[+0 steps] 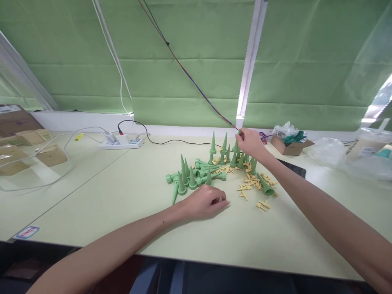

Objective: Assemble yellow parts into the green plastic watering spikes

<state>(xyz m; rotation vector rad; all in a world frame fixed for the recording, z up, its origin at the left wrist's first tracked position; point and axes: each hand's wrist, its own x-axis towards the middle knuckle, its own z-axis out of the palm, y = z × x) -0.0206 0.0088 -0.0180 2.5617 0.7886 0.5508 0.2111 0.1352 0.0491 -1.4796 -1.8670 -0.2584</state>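
My right hand (250, 143) reaches to the back of the pile and pinches the tip of an upright green plastic watering spike (236, 146). That spike stands stacked above other spikes at the back. Nearer the front, my left hand (206, 201) rests on the table with its fingers loosely curled and nothing visible in them. Just behind it stand several upright green spikes (181, 185), and more green spikes (214, 176) lie on their sides. Small yellow T-shaped plastic pieces (251, 182) are scattered to the right, around a lying green spike (266, 185).
A dark phone (292, 167) lies partly behind my right forearm. Behind it stand a small cardboard box (289, 147), clear plastic bags (327, 151) and a drink cup (366, 143). At left are a white power strip (121, 141), cables and brown boxes (50, 155).
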